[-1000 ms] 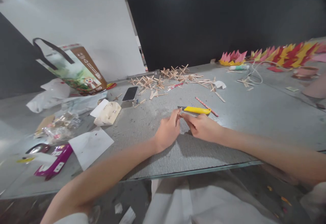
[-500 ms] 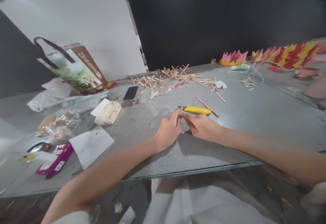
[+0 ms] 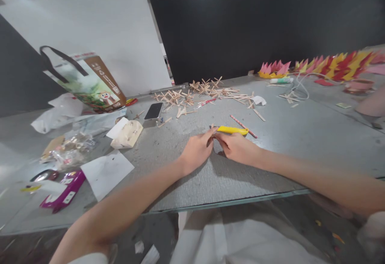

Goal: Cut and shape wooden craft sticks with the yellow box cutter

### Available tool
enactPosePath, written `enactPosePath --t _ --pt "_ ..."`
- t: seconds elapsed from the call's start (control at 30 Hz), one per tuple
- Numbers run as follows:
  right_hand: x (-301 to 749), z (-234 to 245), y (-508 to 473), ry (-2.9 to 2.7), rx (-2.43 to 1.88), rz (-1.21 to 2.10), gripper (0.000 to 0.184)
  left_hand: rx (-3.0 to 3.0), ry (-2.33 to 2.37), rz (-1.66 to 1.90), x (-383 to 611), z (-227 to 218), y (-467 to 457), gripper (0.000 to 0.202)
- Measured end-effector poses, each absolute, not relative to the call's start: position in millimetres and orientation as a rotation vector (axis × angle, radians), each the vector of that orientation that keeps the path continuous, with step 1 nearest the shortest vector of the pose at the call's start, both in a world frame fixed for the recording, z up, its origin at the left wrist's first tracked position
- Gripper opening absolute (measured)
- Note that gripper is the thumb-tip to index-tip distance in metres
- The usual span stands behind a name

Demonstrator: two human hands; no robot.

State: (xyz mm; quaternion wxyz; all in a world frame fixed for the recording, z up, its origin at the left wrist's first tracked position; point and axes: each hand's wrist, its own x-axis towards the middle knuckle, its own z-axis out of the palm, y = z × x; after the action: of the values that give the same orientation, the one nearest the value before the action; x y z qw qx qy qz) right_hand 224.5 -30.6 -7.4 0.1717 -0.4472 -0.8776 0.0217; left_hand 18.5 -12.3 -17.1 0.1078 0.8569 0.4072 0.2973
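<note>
My left hand [image 3: 197,151] and my right hand [image 3: 236,147] rest together on the grey table [image 3: 300,136], fingertips pinched toward each other around something small that I cannot make out. A yellow utility knife [image 3: 232,130] lies on the table just beyond my fingertips, touching or nearly touching my right hand. A red striped stick [image 3: 243,126] lies behind the knife.
Several crossed wooden sticks [image 3: 195,91] are piled at the back. A phone [image 3: 153,111], a cream block [image 3: 128,133], white paper [image 3: 105,172], a purple box [image 3: 63,192] and a printed carton [image 3: 87,81] lie to the left. Pink, red and yellow folded paper shapes [image 3: 325,64] line the far right.
Both hands have barely moved; the view shifted slightly and my fingertips stay pinched together near the knife.
</note>
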Motion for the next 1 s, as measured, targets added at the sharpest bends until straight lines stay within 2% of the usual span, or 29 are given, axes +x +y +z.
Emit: enactPosePath --t 0.17,0.37,0.57,0.83,1.0 --pt "225.3 -9.4 -32.2 -2.394 -1.277 0.079 0.033 2.583 1.194 0.835 19.6 -15.1 -8.7 0.053" --pt "225.0 -7.3 -34.4 -2.384 -1.239 0.060 0.034 2.668 1.107 0.842 17.6 -18.9 -1.6 0.044" --pt "226.3 -8.3 -31.6 -2.393 -1.253 0.027 0.033 2.752 1.129 0.801 15.2 -16.8 1.1 0.045" --pt "222.4 -9.2 -32.0 -2.397 -1.317 0.029 0.030 2.414 1.160 0.891 22.5 -14.5 -3.0 0.052" --pt "222.1 -8.2 -32.7 -2.413 -1.307 0.013 0.033 2.722 1.077 0.865 15.7 -18.8 4.6 0.054"
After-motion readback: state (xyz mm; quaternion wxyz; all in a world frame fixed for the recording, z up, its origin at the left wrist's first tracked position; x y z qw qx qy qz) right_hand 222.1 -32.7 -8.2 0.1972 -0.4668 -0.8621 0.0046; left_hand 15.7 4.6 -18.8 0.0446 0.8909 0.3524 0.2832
